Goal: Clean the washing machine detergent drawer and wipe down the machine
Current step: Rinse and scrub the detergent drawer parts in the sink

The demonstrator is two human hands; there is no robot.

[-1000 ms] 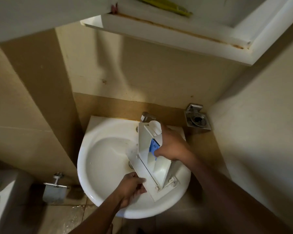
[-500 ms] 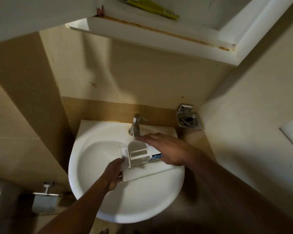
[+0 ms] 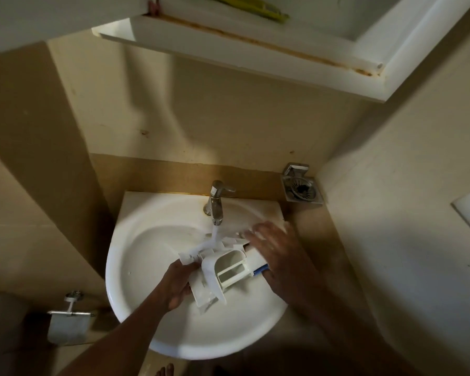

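Over the sink (image 3: 136, 316), the white detergent drawer (image 3: 223, 270) lay crosswise under running tap (image 3: 217, 204) water, the left hand (image 3: 178, 286) gripping its near-left end, the right hand's (image 3: 280, 256) fingers spread over its right end.

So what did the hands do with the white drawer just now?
The drawer, held upright a second ago, was laid flat and moved under the tap, whose water now hits it. The left hand still grips its near end; the right hand now lies open on the far end. The sink stayed put.
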